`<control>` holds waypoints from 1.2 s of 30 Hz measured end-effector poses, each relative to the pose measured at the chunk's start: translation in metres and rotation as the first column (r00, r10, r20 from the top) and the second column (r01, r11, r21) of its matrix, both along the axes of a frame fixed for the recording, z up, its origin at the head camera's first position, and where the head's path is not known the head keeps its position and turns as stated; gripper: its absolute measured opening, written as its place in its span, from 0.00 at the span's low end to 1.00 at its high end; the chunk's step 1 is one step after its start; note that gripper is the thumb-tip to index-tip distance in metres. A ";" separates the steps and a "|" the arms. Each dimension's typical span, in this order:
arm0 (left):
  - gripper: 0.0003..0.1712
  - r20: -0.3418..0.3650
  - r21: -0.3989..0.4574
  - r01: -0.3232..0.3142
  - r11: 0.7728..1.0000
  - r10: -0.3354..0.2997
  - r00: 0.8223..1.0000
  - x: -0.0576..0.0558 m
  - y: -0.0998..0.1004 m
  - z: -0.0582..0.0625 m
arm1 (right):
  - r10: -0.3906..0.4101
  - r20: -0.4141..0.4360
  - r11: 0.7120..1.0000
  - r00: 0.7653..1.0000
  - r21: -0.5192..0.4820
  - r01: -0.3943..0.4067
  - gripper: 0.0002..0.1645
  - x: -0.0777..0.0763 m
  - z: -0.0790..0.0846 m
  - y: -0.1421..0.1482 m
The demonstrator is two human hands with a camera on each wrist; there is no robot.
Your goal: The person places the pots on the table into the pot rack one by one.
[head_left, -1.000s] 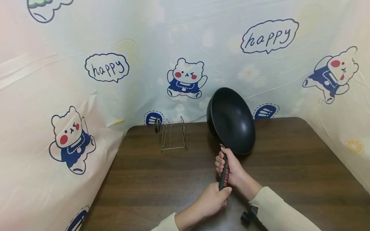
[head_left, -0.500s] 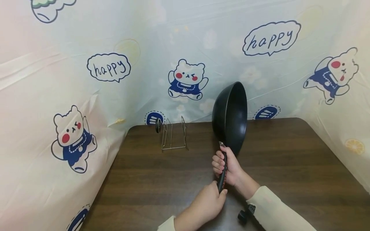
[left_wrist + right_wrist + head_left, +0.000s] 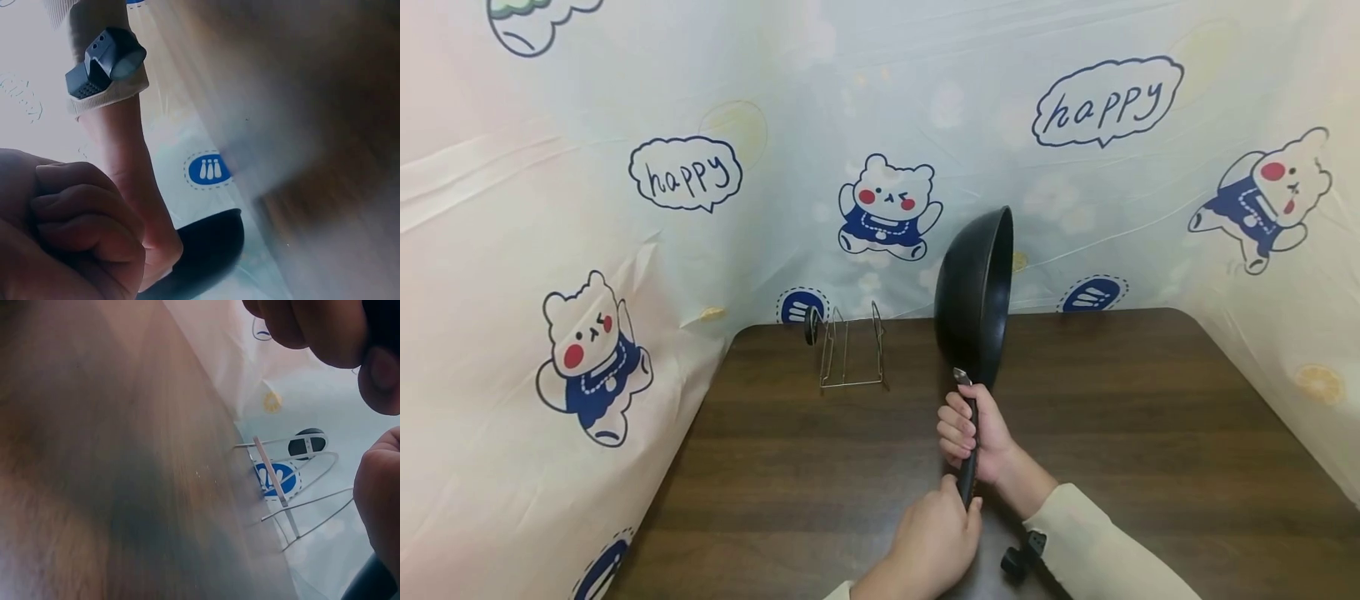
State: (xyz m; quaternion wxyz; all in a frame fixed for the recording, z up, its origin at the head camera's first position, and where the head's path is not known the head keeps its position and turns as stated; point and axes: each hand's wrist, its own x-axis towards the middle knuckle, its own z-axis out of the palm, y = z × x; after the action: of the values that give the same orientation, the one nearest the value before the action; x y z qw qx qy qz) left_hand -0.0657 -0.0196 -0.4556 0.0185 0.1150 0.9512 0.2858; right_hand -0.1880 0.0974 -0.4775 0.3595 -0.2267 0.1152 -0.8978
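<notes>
A black wok (image 3: 966,292) is tipped up on its side in the head view, its hollow facing right and its rounded outside facing left. My right hand (image 3: 981,433) grips the upper part of its black handle (image 3: 967,482), fingers curled round it just below the metal joint. Lower down, my left hand (image 3: 934,533) holds the handle's end. In the left wrist view the left fingers (image 3: 87,219) are tightly curled, with the wok (image 3: 209,256) beyond them. A thin wire rack (image 3: 852,354) stands on the table to the wok's left.
One end of the rack bears a round black piece (image 3: 810,326). The brown wooden table (image 3: 760,467) ends at a printed cloth backdrop (image 3: 790,167), which also hangs along both sides. A small black camera (image 3: 1022,557) is strapped at the right sleeve.
The wok has turned about its handle, so its hollow, earlier facing me, now points right. Both hands and the wok have shifted slightly left, nearer the rack. The rack stays put.
</notes>
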 end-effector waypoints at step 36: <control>0.18 -0.332 -0.120 -0.258 0.959 0.206 0.920 -0.006 -0.049 0.044 | 0.213 -0.177 0.974 0.961 -0.039 -0.223 0.24 -0.033 0.080 -0.090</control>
State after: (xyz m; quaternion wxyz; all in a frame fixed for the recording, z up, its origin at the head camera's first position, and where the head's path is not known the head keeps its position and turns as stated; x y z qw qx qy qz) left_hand -0.0720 -0.0688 -0.4117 -0.1589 0.0434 0.9687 0.1857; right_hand -0.2207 0.0077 -0.3972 0.4382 -0.3250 0.0939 -0.8328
